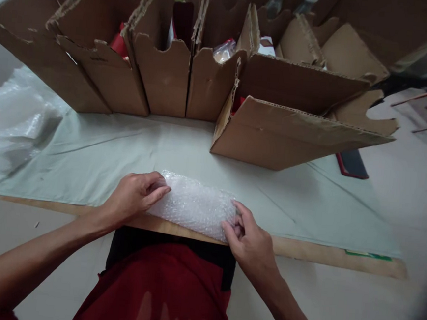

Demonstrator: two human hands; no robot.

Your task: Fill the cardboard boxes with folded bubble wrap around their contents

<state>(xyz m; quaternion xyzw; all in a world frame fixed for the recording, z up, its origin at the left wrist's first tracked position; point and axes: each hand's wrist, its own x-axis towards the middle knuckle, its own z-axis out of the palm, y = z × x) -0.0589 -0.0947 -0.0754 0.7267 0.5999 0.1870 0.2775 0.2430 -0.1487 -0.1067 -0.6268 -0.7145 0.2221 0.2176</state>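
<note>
Far out past my left hand, a plastic pile lies loose, cut off by the frame. That hand pinches one end of the bubble wrap, which lies between my hands at the desk edge. It's laid out as a flat strip; I see no tape, so I'd judge it unsecured, and can't tell whether anything is inside. Beyond, boxes hide most of what they hold. My right hand grips the wrap's other end, some fingers hidden.
</note>
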